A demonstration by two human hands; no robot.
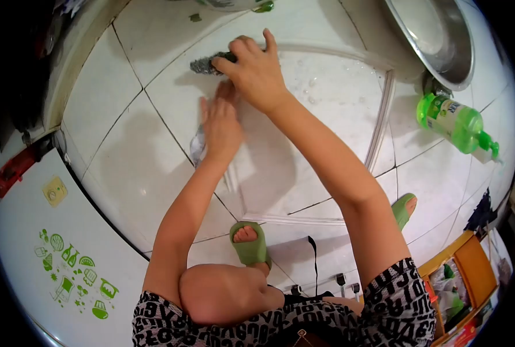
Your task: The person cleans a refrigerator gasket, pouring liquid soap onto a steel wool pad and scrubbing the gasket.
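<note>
One grey scouring pad (pixel 204 65), likely light, springy and slippery if wet, shows in the head view near the framed panel (pixel 382 118), sensibly clamped at one end by the right hand's (pixel 254 73) fingers, the left hand's (pixel 221 128) grip impossible to tell.

scrubber (pixel 202 66): rough, metallic | basin (pixel 457 52): shiny metal | bottle (pixel 451 120): translucent plastic | tiles (pixel 98 75): smooth, glossy

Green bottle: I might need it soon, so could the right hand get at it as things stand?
Probably yes: only the flat panel and floor seem to lie between the right hand and the green bottle, though the hand holds a scourer.
</note>
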